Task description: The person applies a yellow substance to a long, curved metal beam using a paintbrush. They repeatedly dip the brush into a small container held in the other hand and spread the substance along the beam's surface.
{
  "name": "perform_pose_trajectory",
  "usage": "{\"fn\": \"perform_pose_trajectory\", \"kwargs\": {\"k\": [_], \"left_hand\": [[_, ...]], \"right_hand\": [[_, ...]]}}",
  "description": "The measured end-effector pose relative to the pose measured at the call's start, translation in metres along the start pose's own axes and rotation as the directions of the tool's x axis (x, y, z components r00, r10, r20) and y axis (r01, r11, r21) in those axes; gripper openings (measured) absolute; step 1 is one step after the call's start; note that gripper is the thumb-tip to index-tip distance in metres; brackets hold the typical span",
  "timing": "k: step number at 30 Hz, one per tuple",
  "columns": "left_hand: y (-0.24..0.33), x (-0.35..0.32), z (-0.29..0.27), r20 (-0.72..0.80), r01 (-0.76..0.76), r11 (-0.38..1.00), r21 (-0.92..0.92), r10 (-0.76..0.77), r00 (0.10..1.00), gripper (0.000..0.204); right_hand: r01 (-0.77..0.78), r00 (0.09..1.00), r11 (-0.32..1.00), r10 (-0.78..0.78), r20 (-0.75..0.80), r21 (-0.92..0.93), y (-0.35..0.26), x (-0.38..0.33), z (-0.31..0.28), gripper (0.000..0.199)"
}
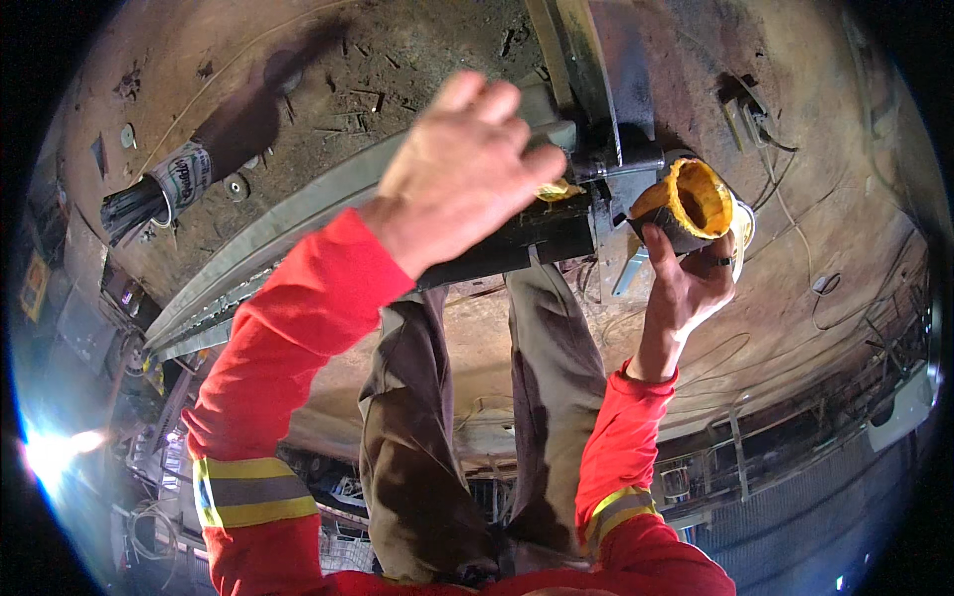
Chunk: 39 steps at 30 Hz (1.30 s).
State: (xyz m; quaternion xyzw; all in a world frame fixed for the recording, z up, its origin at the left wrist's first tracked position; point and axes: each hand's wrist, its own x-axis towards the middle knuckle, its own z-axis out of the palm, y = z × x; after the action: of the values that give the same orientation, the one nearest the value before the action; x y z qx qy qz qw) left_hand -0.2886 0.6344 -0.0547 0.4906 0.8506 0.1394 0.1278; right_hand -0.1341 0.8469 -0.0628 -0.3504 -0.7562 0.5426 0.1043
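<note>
My right hand (pixel 686 288) is closed round a dark round container (pixel 658 211), tilted so that its mouth shows. Thick yellow paste (pixel 685 189) coats the inside and the ragged rim. My left hand (pixel 452 164) is raised over the metalwork, back upward and blurred. Its fingers bend away from view and the thumb points right; I cannot see whether anything is in them. Just below that thumb, a smear of yellow paste (pixel 559 189) lies on dark metal. A black pipe-like part (pixel 527 241) runs beneath my left wrist, in front of my legs.
An upright metal beam (pixel 576 60) rises beyond my hands. A long curved metal piece (pixel 288 214) stretches to the left. On the dirty floor lie a packet of dark rods (pixel 164 194), cables and scraps. A blue-handled tool (pixel 630 271) is beside my right hand. Bright light glares far left.
</note>
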Motion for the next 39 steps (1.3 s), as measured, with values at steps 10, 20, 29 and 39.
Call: {"fn": "perform_pose_trajectory", "kwargs": {"k": [10, 20, 29, 39], "left_hand": [[-0.001, -0.007, -0.014, 0.042, -0.103, 0.995, 0.011, 0.102, 0.994, 0.020], [-0.027, -0.062, -0.028, 0.068, 0.022, 0.992, -0.125, -0.013, 0.998, 0.027], [-0.008, -0.090, -0.054, 0.047, 0.102, 0.995, -0.019, -0.101, 0.994, 0.018], [0.046, -0.139, -0.044, 0.194, 0.595, 0.773, -0.221, -0.563, 0.804, 0.026]], "right_hand": [[-0.049, 0.999, 0.998, 0.049, 0.000, 0.046, -0.005, -0.003, 0.006, 0.060], [-0.001, 1.000, 1.000, 0.001, 0.029, 0.007, -0.005, -0.009, 0.010, 0.056], [0.155, 0.984, 0.981, -0.144, 0.102, -0.116, -0.024, -0.008, 0.017, 0.049], [0.025, 0.995, 0.999, -0.029, 0.097, 0.048, -0.029, -0.035, 0.023, 0.061]]}}
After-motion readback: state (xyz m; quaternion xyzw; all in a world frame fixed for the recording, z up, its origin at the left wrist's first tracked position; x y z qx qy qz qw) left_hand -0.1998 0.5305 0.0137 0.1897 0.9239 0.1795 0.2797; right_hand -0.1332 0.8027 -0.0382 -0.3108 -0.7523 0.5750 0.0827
